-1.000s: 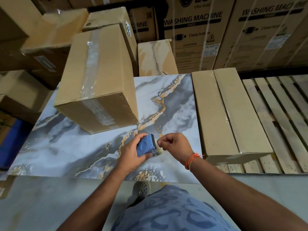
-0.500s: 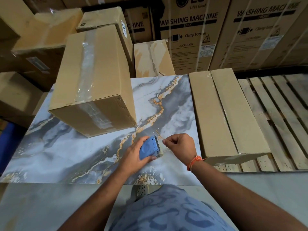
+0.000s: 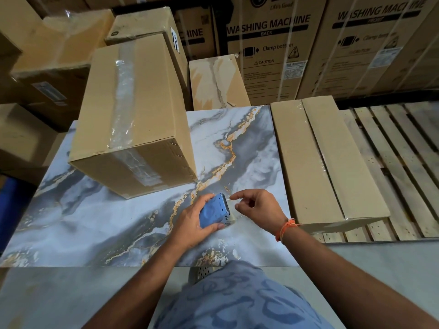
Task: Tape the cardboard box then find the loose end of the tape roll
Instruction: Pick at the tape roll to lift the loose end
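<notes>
The blue tape dispenser [image 3: 214, 210], its metal-edged mouth toward the right hand [image 3: 257, 208], sits gripped in the left hand [image 3: 190, 224] above the marbled slab [image 3: 95, 222], while the right hand hovers just beside it, fingers loosely spread and empty, near the taped cardboard box [image 3: 133, 110], whose long axis runs away from the person.
</notes>
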{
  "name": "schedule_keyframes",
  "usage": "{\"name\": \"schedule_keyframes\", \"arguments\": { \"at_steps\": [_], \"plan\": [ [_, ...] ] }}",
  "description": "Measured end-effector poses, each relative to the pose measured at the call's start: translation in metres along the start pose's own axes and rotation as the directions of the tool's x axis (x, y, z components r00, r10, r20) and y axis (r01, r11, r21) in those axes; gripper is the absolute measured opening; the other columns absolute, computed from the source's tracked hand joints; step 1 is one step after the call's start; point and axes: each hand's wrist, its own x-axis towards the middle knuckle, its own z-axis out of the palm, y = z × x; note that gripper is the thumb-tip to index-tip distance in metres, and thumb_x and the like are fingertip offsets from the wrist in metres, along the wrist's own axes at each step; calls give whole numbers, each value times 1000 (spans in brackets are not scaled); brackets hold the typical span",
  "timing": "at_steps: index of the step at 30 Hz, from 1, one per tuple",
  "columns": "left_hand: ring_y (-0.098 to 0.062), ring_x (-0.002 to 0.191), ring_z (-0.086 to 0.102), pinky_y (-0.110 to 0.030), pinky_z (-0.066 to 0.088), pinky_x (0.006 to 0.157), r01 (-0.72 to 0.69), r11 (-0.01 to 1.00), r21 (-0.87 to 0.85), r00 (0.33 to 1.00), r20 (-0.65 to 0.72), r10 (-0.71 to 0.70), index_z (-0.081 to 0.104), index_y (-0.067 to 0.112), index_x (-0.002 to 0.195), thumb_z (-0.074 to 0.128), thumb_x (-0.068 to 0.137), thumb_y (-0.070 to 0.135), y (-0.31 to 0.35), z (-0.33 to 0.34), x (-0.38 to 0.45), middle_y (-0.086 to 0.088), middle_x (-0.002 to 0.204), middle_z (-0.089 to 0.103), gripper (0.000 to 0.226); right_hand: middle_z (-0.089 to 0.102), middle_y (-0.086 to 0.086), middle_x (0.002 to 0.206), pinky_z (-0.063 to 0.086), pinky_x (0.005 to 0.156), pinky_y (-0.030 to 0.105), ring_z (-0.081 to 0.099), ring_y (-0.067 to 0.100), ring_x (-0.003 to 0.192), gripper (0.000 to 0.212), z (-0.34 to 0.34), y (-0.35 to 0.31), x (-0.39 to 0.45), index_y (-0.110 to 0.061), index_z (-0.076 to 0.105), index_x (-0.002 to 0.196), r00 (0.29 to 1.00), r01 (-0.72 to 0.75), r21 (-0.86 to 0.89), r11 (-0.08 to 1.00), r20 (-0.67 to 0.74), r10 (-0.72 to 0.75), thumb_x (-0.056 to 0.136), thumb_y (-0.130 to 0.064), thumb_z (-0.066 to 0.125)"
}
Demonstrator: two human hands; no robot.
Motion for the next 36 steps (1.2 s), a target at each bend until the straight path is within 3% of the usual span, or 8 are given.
{"name": "schedule_keyframes", "arguments": {
  "at_steps": [6,11,15,19,24,27,33,36],
  "plan": [
    [-13,92,64,-29,56,72,-33,999,-8,999,1,33,47,40,135,77,71,68,2,1,2,11,114,64,76,74,4,74,50,68,11,67,11,69,33,0,2,0,-30,72,115,997,51,-63,997,-46,-54,86,-13,70],
    [-9,95,61,-4,42,73,-63,998,-22,998,-31,62,44,33,140,85,76,47,4,3,-2,13,120,60,77,72,5,72,44,63,6,64,15,68,24,0,4,-1,-29,77,103,995,86,-111,990,-34,-91,87,-12,69],
    [-11,106,62,-11,46,77,-80,995,-52,997,-16,80,40,31,142,85,79,42,4,3,-3,13,130,57,78,74,4,74,45,64,9,64,14,66,22,3,7,0,-30,79,96,996,80,-125,989,-32,-84,86,-14,68],
    [-10,105,60,-6,44,78,-90,994,-57,996,-19,89,40,29,142,84,80,40,2,2,-4,14,127,55,77,76,2,78,46,63,10,64,13,68,21,4,7,0,-28,81,92,997,67,-133,989,-30,-72,86,-12,68],
    [-15,122,57,-31,54,97,-160,981,-106,985,-74,153,34,31,138,82,83,33,0,3,-7,11,137,49,73,77,4,81,48,64,10,66,16,71,21,5,8,0,-27,81,91,998,59,-118,991,-12,-61,86,-11,69],
    [-14,137,47,-20,38,113,-301,954,-20,947,-121,296,40,21,128,80,85,23,-2,6,-5,-4,150,46,59,77,8,80,52,69,22,66,23,73,20,7,10,1,-28,81,90,999,34,-74,997,-11,-35,87,-12,69],
    [-20,137,47,-8,31,108,-410,909,77,908,-57,415,53,25,115,75,89,7,0,4,-5,-12,158,40,39,56,-9,55,40,56,15,44,8,54,19,5,12,2,-24,82,91,999,-27,36,999,-19,28,88,-11,68],
    [-22,131,51,-5,29,105,-422,902,90,904,-36,427,59,26,111,68,94,8,1,2,1,-14,158,39,26,65,12,63,45,63,28,50,16,62,21,4,14,5,-31,81,88,998,-50,68,996,-20,51,87,-14,68]
  ]
}}
